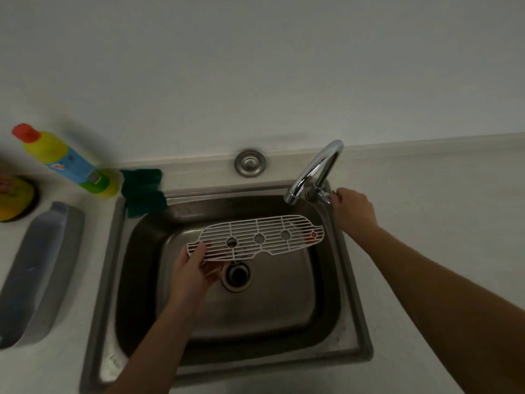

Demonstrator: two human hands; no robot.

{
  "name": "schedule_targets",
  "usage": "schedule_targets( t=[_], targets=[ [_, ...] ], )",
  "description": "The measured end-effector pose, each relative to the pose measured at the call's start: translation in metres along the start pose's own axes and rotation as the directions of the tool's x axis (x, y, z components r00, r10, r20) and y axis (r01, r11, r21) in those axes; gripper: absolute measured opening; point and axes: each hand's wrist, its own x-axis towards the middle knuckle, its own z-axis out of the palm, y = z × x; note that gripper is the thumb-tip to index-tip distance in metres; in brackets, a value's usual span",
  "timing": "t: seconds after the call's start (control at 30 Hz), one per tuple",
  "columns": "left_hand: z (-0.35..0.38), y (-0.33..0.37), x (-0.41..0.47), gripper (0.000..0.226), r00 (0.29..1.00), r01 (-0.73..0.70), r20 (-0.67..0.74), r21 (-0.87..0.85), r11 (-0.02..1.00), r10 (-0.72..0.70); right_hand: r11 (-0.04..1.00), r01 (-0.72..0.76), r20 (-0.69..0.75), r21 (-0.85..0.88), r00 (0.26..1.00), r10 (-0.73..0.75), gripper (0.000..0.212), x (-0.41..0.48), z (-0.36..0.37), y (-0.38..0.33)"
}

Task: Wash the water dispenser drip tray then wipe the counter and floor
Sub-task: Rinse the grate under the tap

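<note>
A white slotted drip tray grate (257, 237) with three round holes and a small red dot hangs flat over the steel sink (352, 305). My left hand (193, 268) holds it by its left end, fingers under it and thumb on top. At the sink's back right corner my right hand (350, 207) grips the handle of the chrome faucet (315, 172). The faucet spout curves over the grate's right end. No water stream is visible. The sink drain (237, 275) lies just below the grate.
A green sponge (143, 190) sits on the sink's back left corner. On the white counter (426, 194) to the left are a yellow detergent bottle (66, 160), a grey drip tray basin (39, 273) and a yellow tub (14, 199). A metal sink stopper (250, 162) rests behind the sink.
</note>
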Motion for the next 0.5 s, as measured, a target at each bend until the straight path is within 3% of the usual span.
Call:
schedule_targets(
  t=[0.13, 0.27, 0.33, 0.4, 0.5],
  targets=[
    [0.001, -0.004, 0.002, 0.018, 1.0, 0.0, -0.002, -0.024, 1.0, 0.0, 0.986, 0.137, 0.031, -0.095, 0.99, -0.134, 0.027, -0.015, 0.014, 0.004],
    [0.002, -0.006, 0.006, 0.018, 1.0, 0.008, -0.016, -0.035, 0.999, -0.009, 0.978, 0.038, 0.024, 0.206, 0.999, -0.044, 0.021, -0.029, 0.008, 0.001],
    [0.003, -0.006, 0.009, 0.019, 1.0, 0.008, -0.012, -0.048, 0.999, -0.009, 0.921, -0.048, 0.011, 0.385, 0.999, 0.048, 0.015, -0.042, 0.006, -0.003],
    [0.006, -0.006, 0.011, 0.02, 1.0, 0.019, -0.003, -0.056, 0.998, -0.019, 0.831, -0.14, 0.095, 0.538, 0.99, 0.105, 0.017, -0.058, 0.006, -0.01],
    [0.008, -0.007, 0.014, 0.022, 0.999, 0.029, 0.016, -0.053, 0.998, -0.029, 0.736, -0.201, 0.188, 0.646, 0.977, 0.102, 0.025, -0.074, 0.002, -0.021]
  ],
)
